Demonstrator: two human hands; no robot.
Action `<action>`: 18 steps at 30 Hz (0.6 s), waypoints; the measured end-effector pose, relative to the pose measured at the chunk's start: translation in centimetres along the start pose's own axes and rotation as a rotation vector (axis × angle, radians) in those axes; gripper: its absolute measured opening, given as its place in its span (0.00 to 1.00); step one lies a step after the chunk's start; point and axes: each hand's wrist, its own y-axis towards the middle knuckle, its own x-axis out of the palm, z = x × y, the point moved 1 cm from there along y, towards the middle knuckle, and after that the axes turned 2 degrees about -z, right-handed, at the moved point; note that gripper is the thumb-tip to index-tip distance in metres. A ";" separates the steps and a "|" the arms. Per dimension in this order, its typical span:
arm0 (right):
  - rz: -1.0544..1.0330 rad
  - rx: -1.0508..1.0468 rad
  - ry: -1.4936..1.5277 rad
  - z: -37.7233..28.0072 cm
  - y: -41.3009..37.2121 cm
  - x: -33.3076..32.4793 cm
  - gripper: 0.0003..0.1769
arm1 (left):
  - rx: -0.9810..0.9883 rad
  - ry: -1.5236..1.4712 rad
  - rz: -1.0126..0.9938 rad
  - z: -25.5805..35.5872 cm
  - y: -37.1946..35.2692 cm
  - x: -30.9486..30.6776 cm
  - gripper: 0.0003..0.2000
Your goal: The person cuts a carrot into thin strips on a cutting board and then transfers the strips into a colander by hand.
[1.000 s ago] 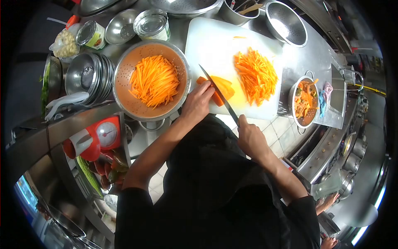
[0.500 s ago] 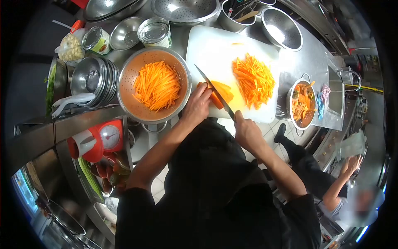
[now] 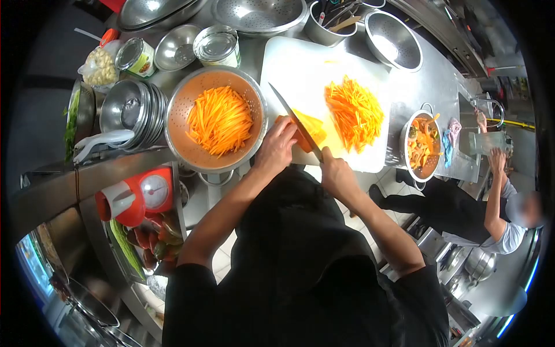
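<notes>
On the white cutting board point(image 3: 289, 58), my left hand point(image 3: 277, 146) has its fingers curled on an orange carrot piece point(image 3: 302, 142) at the near edge. My right hand point(image 3: 337, 173) grips the handle of a long knife point(image 3: 292, 117), whose blade lies slantwise across the carrot, beside my left fingertips. Thin carrot slices point(image 3: 312, 126) lie just beyond the blade. A heap of carrot strips point(image 3: 354, 113) covers the board's right part. Left of the board, more carrot strips point(image 3: 219, 120) fill the middle of a large colander point(image 3: 178, 104).
At the right, a smaller colander point(image 3: 404, 151) holds peelings beside a sink point(image 3: 469, 139). A co-worker point(image 3: 462, 211) stands there with a clear container point(image 3: 488, 142). Metal bowls point(image 3: 122, 107), cans point(image 3: 217, 46) and a utensil pot point(image 3: 324, 36) line the left and back.
The knife and my right hand have shifted slightly left and toward the far side. The co-worker has moved closer to the sink, carrying the container there.
</notes>
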 end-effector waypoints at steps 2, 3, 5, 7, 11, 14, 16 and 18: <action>-0.022 -0.023 0.004 0.2 -1.7 -1.0 0.09 | 0.024 0.047 0.012 0.1 -0.1 0.0 0.16; -0.032 -0.045 0.006 0.3 -2.3 -1.5 0.09 | 0.024 0.045 0.013 0.0 -0.1 0.0 0.16; -0.048 -0.024 -0.043 0.1 -2.5 -1.6 0.08 | 0.048 0.053 0.038 -0.1 0.0 0.1 0.17; -0.007 -0.048 -0.023 0.4 -1.8 -0.2 0.08 | 0.034 0.022 0.026 -0.2 0.3 0.2 0.16; 0.025 -0.057 -0.001 1.2 1.9 3.0 0.12 | 0.009 -0.018 -0.005 0.2 0.1 -0.2 0.16; 0.053 -0.073 0.012 1.6 1.9 3.0 0.12 | 0.020 -0.034 0.008 0.0 0.0 -0.2 0.15; -0.011 -0.037 -0.009 0.9 1.7 1.7 0.11 | 0.031 -0.034 0.048 0.0 0.5 -0.2 0.16; -0.007 -0.036 -0.015 0.1 0.3 0.3 0.10 | 0.002 -0.093 0.034 -0.1 0.2 -0.3 0.16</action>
